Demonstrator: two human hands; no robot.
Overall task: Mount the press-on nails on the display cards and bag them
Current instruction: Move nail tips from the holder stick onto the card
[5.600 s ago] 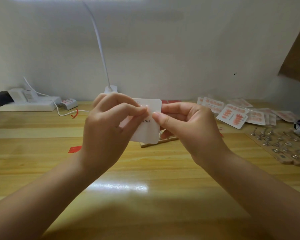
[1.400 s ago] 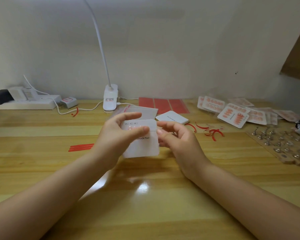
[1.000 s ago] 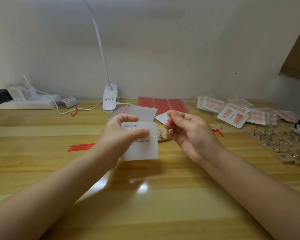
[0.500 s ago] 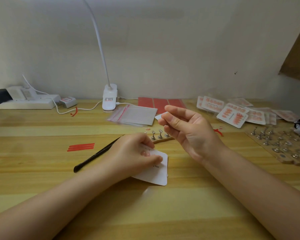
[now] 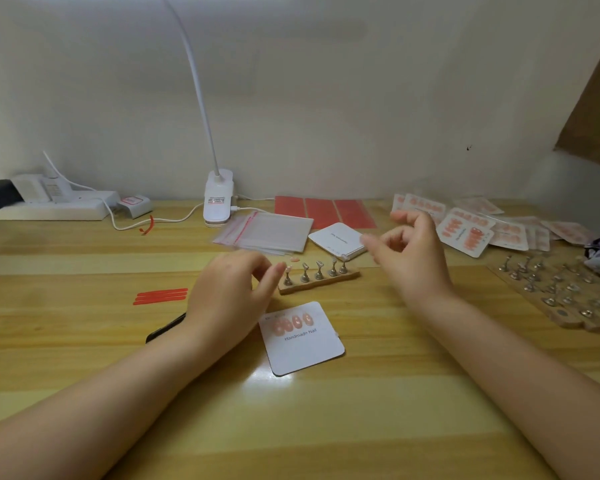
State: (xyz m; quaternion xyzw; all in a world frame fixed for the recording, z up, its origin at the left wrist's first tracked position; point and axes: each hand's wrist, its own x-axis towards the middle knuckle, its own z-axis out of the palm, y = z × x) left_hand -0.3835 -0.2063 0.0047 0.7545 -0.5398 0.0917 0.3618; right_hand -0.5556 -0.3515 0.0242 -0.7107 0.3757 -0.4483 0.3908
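Display card: lies flat on the tabletop between your forearms, four peach nails in a row near its far edge.
Left hand: your fingers, loosely curled, reach the nail on the wooden stand's leftmost peg; whether they pinch it, you cannot tell.
Right hand: raised, fingers loosely curled, holding nothing.
Bags: stacked beyond the stand.

clip lamp, power strip, black pen

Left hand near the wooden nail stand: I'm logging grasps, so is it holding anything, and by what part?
It cannot be told. The left hand reaches the wooden stand's left end, fingertips at a pink nail there; motion blur hides any pinch.
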